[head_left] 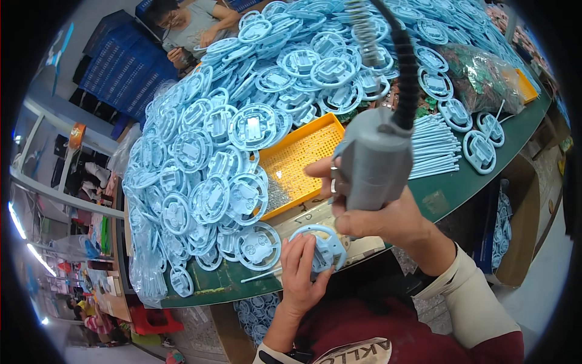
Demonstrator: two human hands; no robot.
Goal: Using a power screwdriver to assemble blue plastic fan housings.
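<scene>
A green workbench [521, 130] bears a heap of light-blue plastic wheels [189, 148] that spreads from 8 o'clock round to 1 o'clock. Behind it, a stack of blue crates [127, 67] stands at 10 o'clock, and a co-worker in a grey top [197, 23] sits at 11 o'clock. A clear bag [485, 79] of green pieces lies at 2 o'clock; near the center, a yellow tray [310, 156] rests beside the heap. A sheaf of light-blue rods [433, 148] lies between 2 and 3 o'clock. A grey power tool [376, 164], its black ribbed hose [405, 79] rising toward 12 o'clock, is gripped in the worker's right hand [388, 221]; its tip is hidden. At 7 o'clock from the tool, the left hand [298, 267] clasps 1 light-blue wheel [325, 249] by its near side. From under that hand, 1 thin rod [257, 277] points toward 9 o'clock; any join is hidden. Small silver hardware [276, 197] gathers at the tray's 8 o'clock end.
</scene>
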